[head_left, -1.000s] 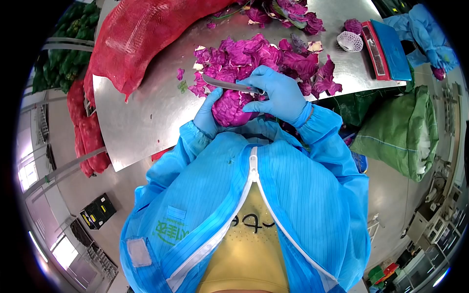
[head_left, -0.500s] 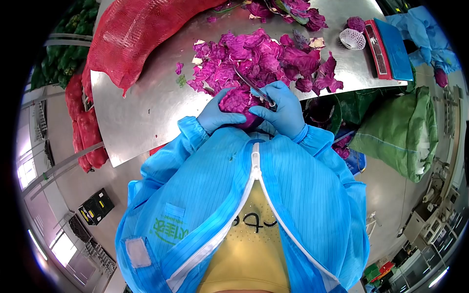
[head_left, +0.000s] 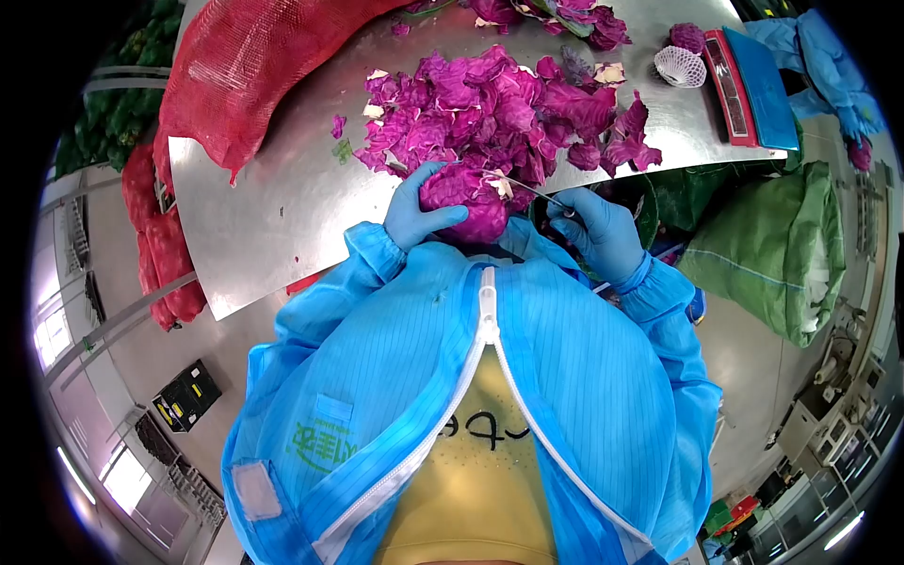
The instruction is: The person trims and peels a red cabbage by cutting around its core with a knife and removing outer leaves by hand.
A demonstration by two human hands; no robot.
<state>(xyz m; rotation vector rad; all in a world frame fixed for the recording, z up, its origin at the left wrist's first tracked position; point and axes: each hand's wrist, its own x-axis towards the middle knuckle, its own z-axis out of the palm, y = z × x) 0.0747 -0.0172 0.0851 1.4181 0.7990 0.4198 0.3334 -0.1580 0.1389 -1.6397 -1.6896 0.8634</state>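
A red cabbage head (head_left: 463, 200) rests at the near edge of the metal table, close to my body. My gloved left hand (head_left: 419, 209) is closed around its left side, thumb across the front. In my gloved right hand (head_left: 603, 235), the fingers are wrapped round the handle of a knife (head_left: 533, 192). The thin blade points left, its tip by the pale cut stem on the cabbage's right side. Just beyond lies a heap of loose purple cabbage leaves (head_left: 480, 104), with pale stem pieces among them.
A full red mesh sack (head_left: 254, 75) lies on the metal table (head_left: 306, 221) at the left. To the right are a white foam net (head_left: 680, 68), a small cabbage (head_left: 687, 38) and a blue-and-red box (head_left: 753, 89). A green woven sack (head_left: 767, 250) stands beside the table.
My right hand has moved right, away from the cabbage, taking the knife with it. The blade has swung lower and now lies at the stem end. My left hand still holds the cabbage.
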